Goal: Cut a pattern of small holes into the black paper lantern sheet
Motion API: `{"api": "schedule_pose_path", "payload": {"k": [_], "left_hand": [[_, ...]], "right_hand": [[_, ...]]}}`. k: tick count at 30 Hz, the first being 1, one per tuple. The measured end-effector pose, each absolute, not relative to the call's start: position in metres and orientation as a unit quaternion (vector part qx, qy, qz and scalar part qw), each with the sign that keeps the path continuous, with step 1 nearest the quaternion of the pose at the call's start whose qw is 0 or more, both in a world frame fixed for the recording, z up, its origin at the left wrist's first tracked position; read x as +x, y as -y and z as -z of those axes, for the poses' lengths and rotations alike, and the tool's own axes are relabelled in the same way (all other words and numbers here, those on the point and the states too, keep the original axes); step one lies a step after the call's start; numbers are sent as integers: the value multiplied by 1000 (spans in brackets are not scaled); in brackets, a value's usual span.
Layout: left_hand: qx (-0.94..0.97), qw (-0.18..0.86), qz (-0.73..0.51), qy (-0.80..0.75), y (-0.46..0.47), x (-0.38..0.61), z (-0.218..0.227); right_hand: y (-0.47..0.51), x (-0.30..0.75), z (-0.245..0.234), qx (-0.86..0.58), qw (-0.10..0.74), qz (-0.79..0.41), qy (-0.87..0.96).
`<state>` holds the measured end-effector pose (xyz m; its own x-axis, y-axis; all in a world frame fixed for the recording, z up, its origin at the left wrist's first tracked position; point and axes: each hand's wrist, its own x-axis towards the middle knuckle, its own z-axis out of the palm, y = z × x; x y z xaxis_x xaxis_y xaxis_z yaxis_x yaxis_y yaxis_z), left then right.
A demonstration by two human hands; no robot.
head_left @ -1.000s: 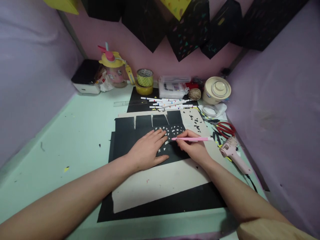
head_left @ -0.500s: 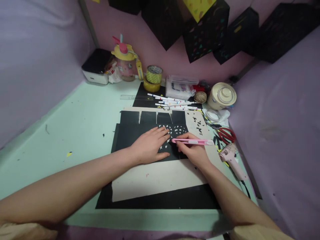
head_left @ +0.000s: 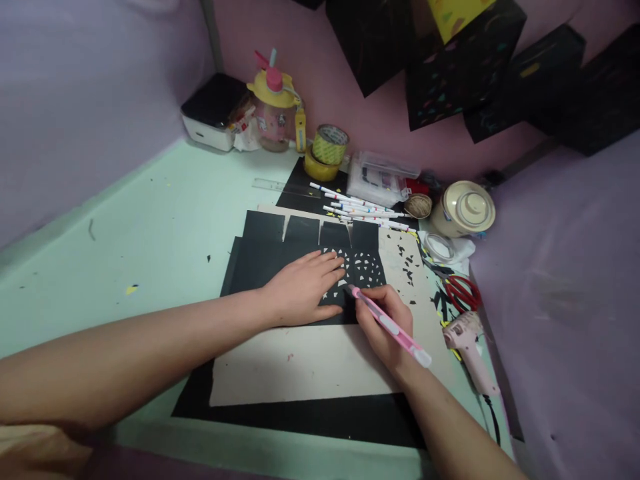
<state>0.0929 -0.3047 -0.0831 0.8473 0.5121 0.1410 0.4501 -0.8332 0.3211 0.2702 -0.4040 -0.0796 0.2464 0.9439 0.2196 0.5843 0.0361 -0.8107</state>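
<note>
My left hand (head_left: 305, 290) lies flat with fingers stretched over a sheet of black paper (head_left: 265, 267) that has flaps along its far edge. Small angular holes are cut through the sheet's right part, around and beyond my fingertips. In my right hand (head_left: 387, 320) is a pink craft knife (head_left: 387, 323), held like a pen, its tip at the paper just right of my left fingers. Beneath the black paper is a pale board (head_left: 280, 367), with a larger black sheet (head_left: 320, 420) under that. Tiny black offcuts (head_left: 407, 260) lie on the board's right side.
White markers (head_left: 360, 210) lie behind the paper, near tape rolls (head_left: 327, 150), a plastic case (head_left: 377, 180) and a drink bottle (head_left: 274, 110). Red-handled scissors (head_left: 463, 293), a glue gun (head_left: 470, 350) and a lidded pot (head_left: 465, 207) are at right. Black lantern-like shapes (head_left: 460, 67) hang above.
My right hand has turned the craft knife from nearly level to slanting down toward the lower right. My left hand stays on the paper. The camera view has tilted and shifted.
</note>
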Motion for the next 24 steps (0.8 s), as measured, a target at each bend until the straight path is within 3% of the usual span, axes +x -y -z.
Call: {"api": "schedule_pose_path", "payload": {"k": [7, 24], "left_hand": [[949, 140, -113, -260, 303, 93, 86], [952, 138, -100, -256, 303, 93, 83]], "right_hand": [[403, 273, 86, -665, 389, -210, 602], [404, 272, 87, -643, 395, -158, 637]]}}
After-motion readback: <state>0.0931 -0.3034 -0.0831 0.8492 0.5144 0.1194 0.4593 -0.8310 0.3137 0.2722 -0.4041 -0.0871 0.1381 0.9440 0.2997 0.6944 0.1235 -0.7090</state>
